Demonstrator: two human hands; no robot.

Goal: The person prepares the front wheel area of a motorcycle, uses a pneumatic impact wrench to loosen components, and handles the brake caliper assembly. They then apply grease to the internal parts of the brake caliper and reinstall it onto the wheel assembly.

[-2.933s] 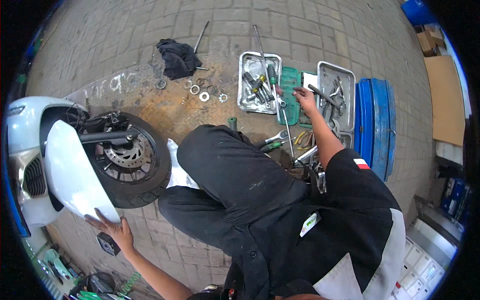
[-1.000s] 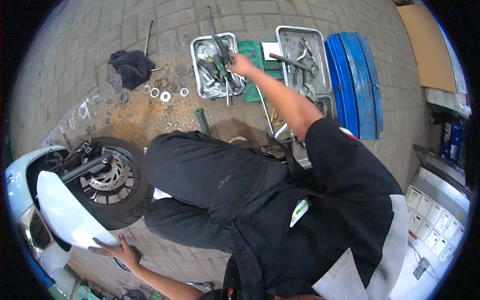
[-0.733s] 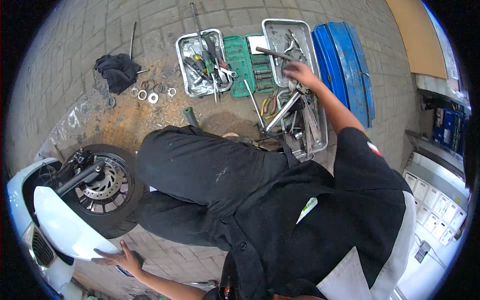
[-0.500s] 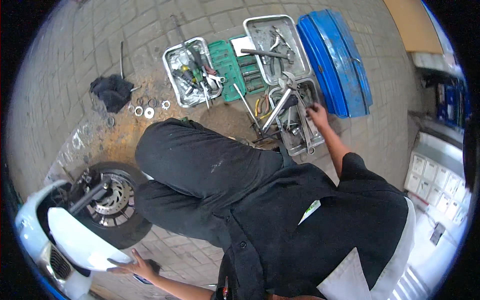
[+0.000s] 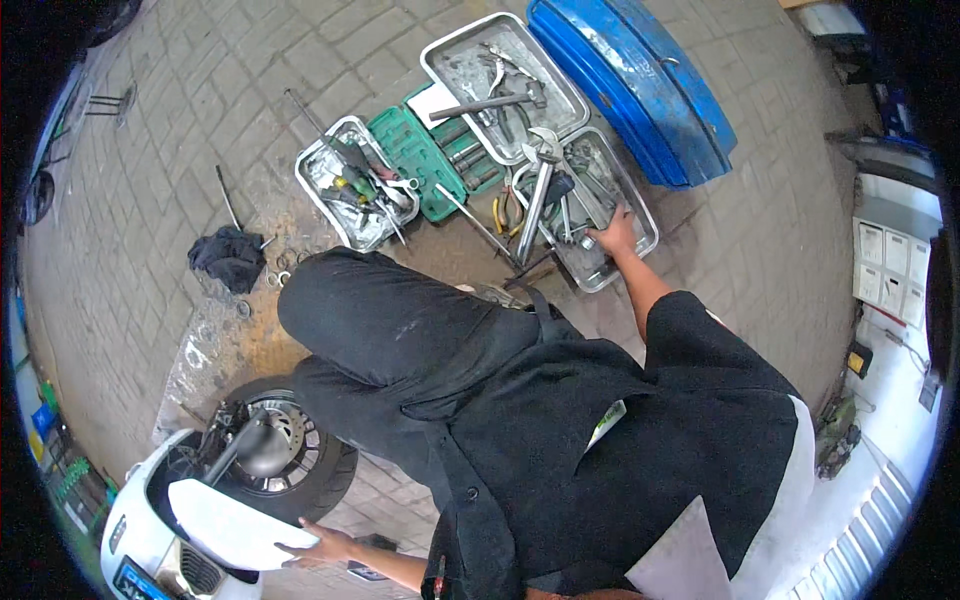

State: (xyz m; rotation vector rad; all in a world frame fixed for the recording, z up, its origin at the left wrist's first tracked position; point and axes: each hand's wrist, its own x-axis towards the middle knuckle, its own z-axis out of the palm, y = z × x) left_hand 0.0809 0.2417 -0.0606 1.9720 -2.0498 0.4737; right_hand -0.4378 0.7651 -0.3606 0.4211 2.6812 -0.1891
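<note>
My left hand (image 5: 325,546) rests with spread fingers on the tip of the white front fender (image 5: 235,525) of a motorbike, beside its front wheel (image 5: 340,478). My right hand (image 5: 617,236) reaches into a metal tray (image 5: 647,215) and is closed around the lower part of a long wrench (image 5: 590,200); its palm and fingertips are partly hidden. Smaller tools and sockets lie in the same tray. An adjustable wrench (image 5: 536,205) leans across the tray's left rim. Beside it are yellow-handled pliers (image 5: 508,212).
A second metal tray (image 5: 455,60) holds pliers and a hammer (image 5: 480,106). A green socket case (image 5: 415,150) lies open by a tray of screwdrivers (image 5: 320,165). The blue toolbox (image 5: 650,95) stands behind. A dark rag (image 5: 228,258) and several metal rings lie on the stained floor.
My right hand has moved from the tray's outer edge onto the wrenches and closed there. My left hand stays at the fender's tip. The whole view has shifted.
</note>
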